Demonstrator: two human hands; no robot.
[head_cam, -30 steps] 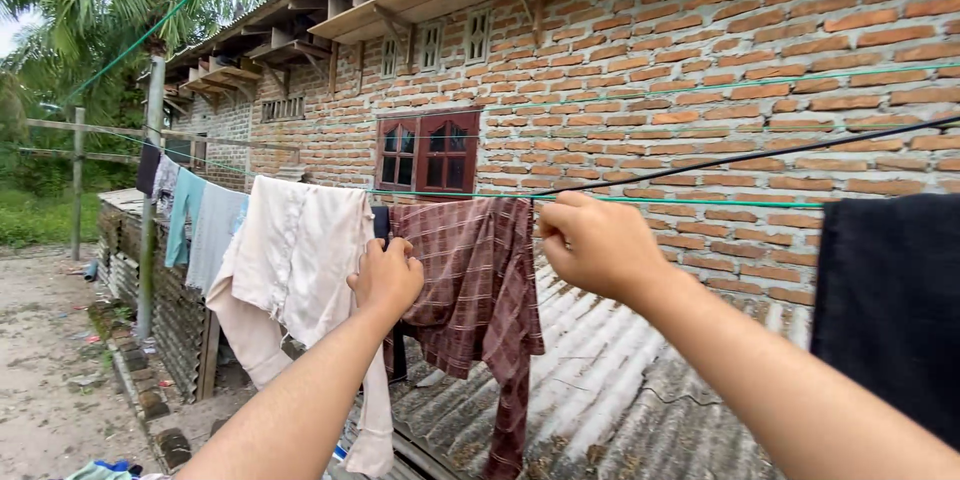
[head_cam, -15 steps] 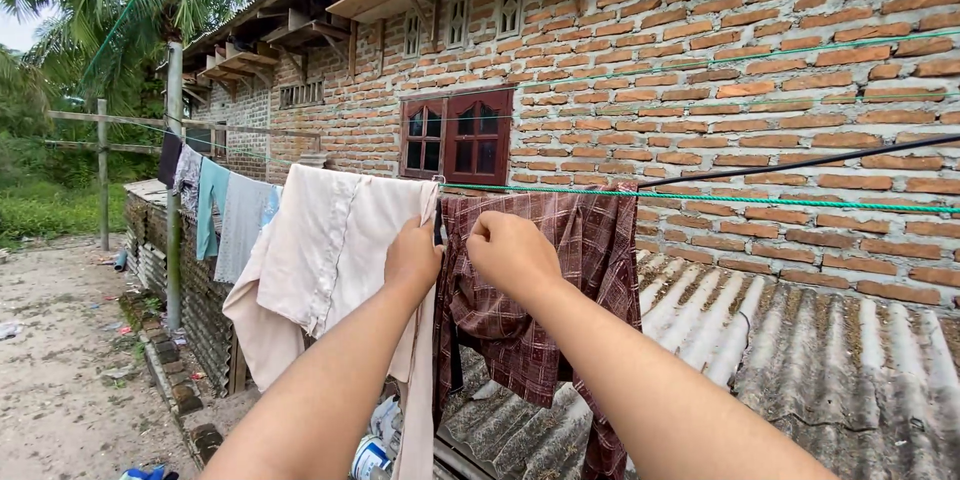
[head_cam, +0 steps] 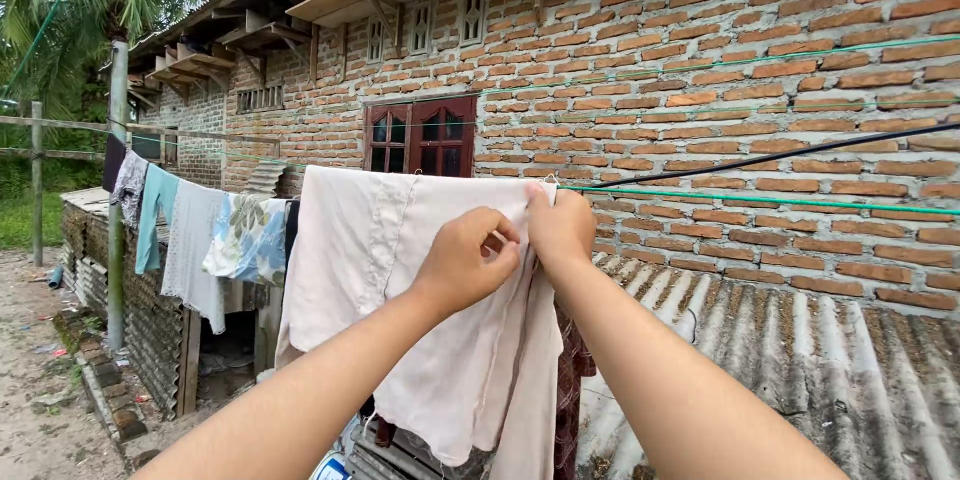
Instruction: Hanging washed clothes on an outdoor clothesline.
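Observation:
A cream garment hangs over the green clothesline in front of me. My left hand pinches its upper right part, just below the line. My right hand grips the garment's top right corner at the line, touching the left hand's fingers. Behind the cream garment a dark plaid cloth shows only as a strip at its lower right edge.
More laundry hangs further left on the line, by a grey pole. A brick wall with a red window stands behind. Corrugated roofing sheets lie below right. A black cable crosses above the line.
Both hands have slid the cream garment rightward along the line, so it now covers the plaid cloth. My hands have come together at its top right corner.

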